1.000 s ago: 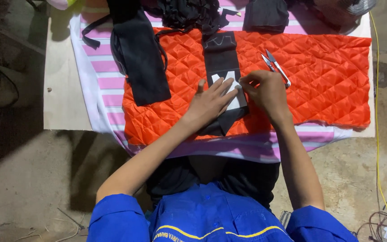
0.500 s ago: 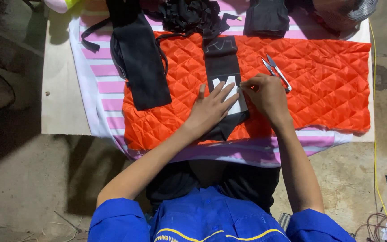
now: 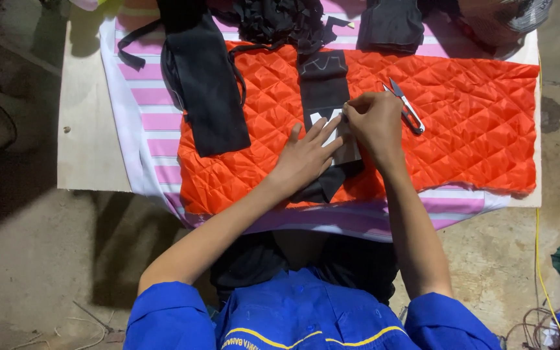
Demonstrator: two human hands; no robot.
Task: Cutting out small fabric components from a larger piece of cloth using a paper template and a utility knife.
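An orange quilted fabric panel (image 3: 461, 110) lies spread over a pink and white striped cloth (image 3: 147, 110) on a low wooden board. A black fabric strip (image 3: 322, 87) runs down the panel's middle, with a white paper template (image 3: 325, 120) on it. My left hand (image 3: 306, 155) lies flat, fingers spread, pressing the template and strip. My right hand (image 3: 374, 123) has its fingers pinched together at the template's upper edge; what they pinch is too small to make out. Small thread snips (image 3: 406, 107) lie on the orange panel just right of my right hand.
A long black fabric piece (image 3: 205, 91) lies at the panel's left. More black pieces (image 3: 393, 23) and scraps (image 3: 273, 19) sit along the far edge. Bare wooden board (image 3: 85, 129) shows at the left. Concrete floor surrounds it, with a yellow cord (image 3: 539, 259) and cloth scraps at the right.
Both hands stay on the template; my right hand has shifted slightly up to its upper edge, while my left hand keeps pressing flat.
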